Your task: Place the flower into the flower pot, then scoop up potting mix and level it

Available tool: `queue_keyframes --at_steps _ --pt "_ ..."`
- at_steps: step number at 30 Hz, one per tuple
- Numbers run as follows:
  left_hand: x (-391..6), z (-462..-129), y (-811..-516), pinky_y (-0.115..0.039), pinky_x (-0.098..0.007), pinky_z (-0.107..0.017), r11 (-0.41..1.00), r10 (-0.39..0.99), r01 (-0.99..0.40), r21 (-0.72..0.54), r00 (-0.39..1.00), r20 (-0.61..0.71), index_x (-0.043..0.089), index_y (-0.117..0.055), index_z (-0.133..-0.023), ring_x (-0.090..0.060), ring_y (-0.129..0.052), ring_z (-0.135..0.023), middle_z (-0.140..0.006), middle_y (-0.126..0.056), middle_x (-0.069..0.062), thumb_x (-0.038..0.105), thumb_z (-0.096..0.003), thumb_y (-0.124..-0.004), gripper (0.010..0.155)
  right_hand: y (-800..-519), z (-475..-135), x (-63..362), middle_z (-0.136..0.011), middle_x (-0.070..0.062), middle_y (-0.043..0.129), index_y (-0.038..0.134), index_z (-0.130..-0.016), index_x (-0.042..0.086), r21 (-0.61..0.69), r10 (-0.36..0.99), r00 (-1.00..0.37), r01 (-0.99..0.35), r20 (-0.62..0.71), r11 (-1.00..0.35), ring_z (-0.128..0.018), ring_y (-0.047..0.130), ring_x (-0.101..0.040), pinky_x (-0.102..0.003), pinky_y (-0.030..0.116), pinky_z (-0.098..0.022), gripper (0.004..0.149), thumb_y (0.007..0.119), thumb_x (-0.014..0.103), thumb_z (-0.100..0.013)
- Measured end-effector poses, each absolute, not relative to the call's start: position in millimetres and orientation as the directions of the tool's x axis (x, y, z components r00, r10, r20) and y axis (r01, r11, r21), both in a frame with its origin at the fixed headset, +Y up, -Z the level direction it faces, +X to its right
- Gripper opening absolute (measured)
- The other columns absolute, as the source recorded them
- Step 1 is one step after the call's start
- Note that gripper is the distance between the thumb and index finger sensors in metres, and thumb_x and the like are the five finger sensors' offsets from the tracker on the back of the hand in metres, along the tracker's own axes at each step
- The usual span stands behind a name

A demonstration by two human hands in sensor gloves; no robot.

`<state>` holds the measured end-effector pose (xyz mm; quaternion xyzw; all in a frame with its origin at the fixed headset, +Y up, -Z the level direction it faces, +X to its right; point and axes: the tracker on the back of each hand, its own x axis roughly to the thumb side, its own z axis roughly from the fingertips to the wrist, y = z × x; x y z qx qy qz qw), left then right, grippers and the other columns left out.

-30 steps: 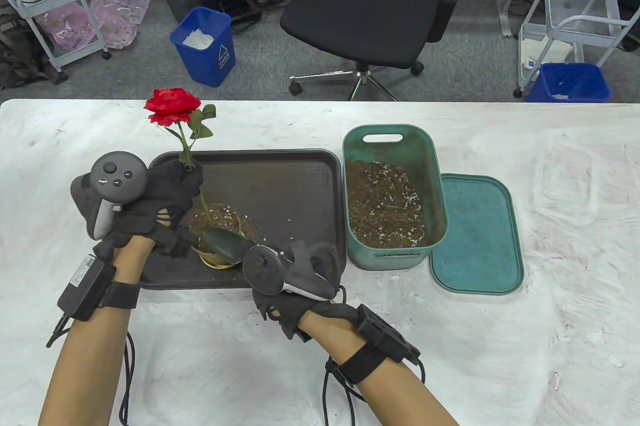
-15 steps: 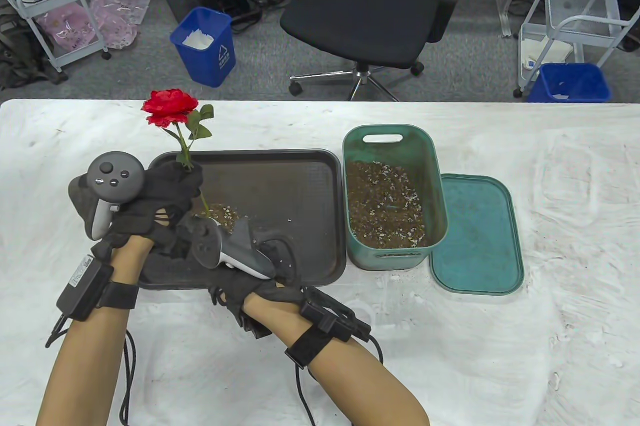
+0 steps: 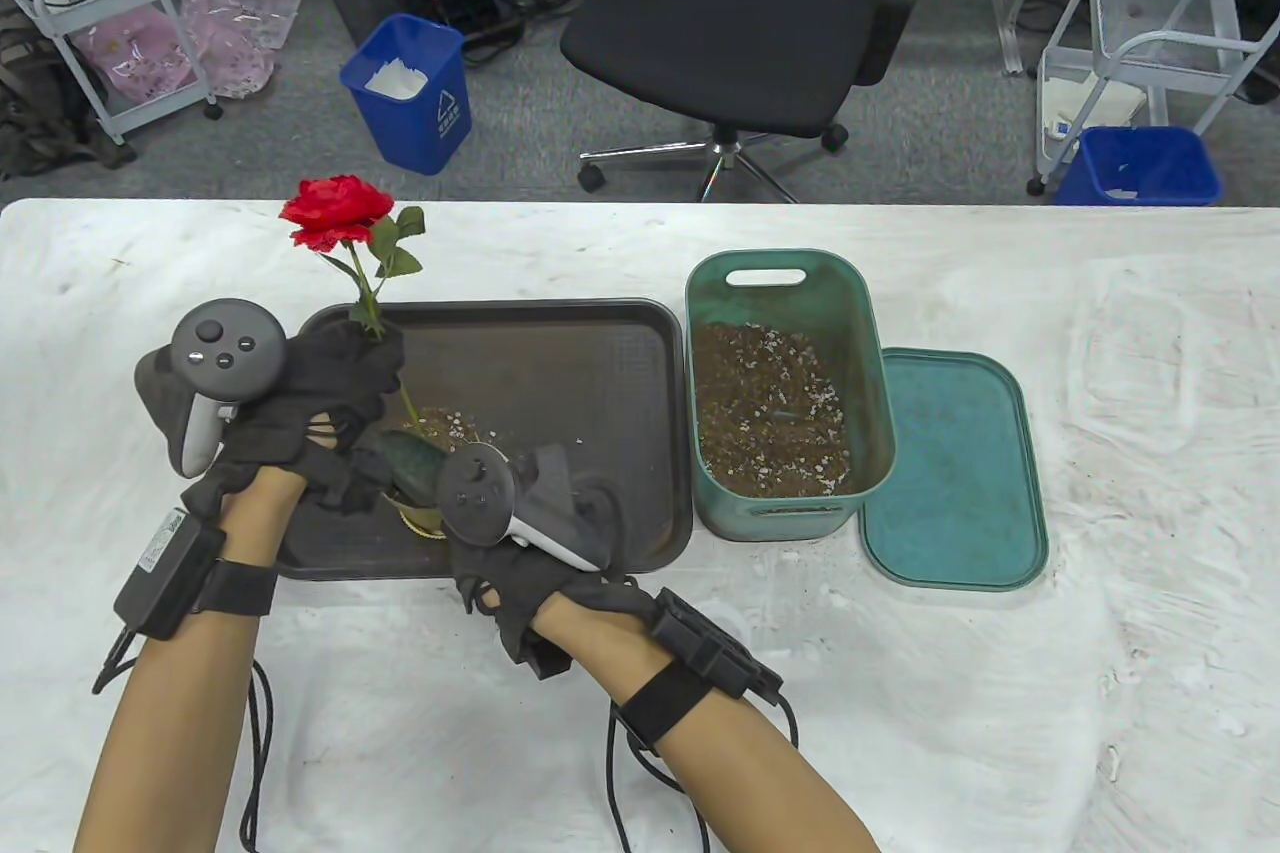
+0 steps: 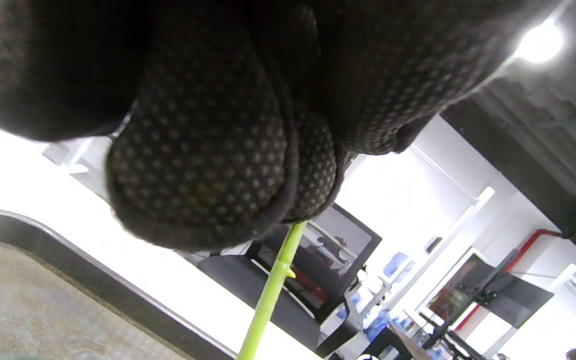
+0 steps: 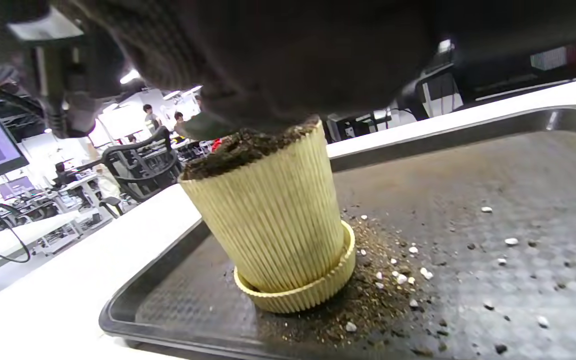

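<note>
The red flower (image 3: 335, 211) stands upright, and my left hand (image 3: 335, 383) pinches its green stem (image 4: 268, 295) above the pot. The ribbed cream flower pot (image 5: 273, 225) stands in its saucer on the dark tray (image 3: 560, 363), heaped with potting mix (image 3: 450, 423). In the table view the trackers hide most of it. My right hand (image 3: 520, 583) grips a green scoop (image 3: 410, 458), whose blade lies on the mix at the near left of the pot. The scoop's handle is hidden under the tracker.
A green bin (image 3: 870, 343) holding potting mix (image 3: 770, 413) stands right of the tray, with its lid (image 3: 955, 468) flat on the table beside it. Spilled mix and white grains (image 5: 393, 270) lie on the tray around the saucer. An office chair (image 3: 740, 23) is beyond the far edge.
My right hand swept the scoop left across the top of the pot, then drew back a little to the right. The flower leaned slightly left; my left hand stayed on the stem.
</note>
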<state>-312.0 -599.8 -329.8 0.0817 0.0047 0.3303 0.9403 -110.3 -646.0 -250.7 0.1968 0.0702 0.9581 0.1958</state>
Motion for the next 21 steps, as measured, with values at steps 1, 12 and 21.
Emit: queue_keyframes --at_steps 1,12,21 --pt "-311 -329 -600 -0.099 -0.035 -0.02 0.768 0.622 -0.62 0.158 0.782 0.044 0.022 -0.102 -0.069 -0.016 -0.118 -0.019 -0.051 -0.113 0.002 0.042 -0.0339 -0.095 0.041 -645 -250 -113 -0.049 -0.006 0.096 0.058 -0.091 0.017 0.202 0.384 -0.85 -0.33 0.36 -0.922 -0.008 0.096 -0.017 -0.034 0.086 0.004 0.053 0.072 0.034 -0.044" --pt "-310 -328 -600 -0.099 -0.035 -0.02 0.768 0.618 -0.617 0.169 0.784 0.053 0.022 -0.102 -0.069 -0.016 -0.118 -0.019 -0.051 -0.113 0.002 0.043 -0.0339 -0.095 0.041 -649 -251 -121 -0.049 -0.006 0.097 0.061 -0.09 0.019 0.224 0.292 -0.884 -0.221 0.364 -0.949 -0.008 0.097 -0.018 -0.036 0.087 0.003 0.051 0.072 0.034 -0.043" --pt "-314 -325 -599 -0.097 -0.035 -0.022 0.764 0.628 -0.625 0.162 0.777 0.04 0.022 -0.1 -0.07 -0.017 -0.116 -0.022 -0.053 -0.111 0.001 0.042 -0.0349 -0.094 0.041 -615 -259 -65 -0.051 -0.007 0.097 0.063 -0.091 0.018 0.141 0.34 -0.894 -0.312 0.292 -0.94 -0.012 0.098 -0.019 -0.036 0.088 0.0 0.052 0.074 0.033 -0.042"
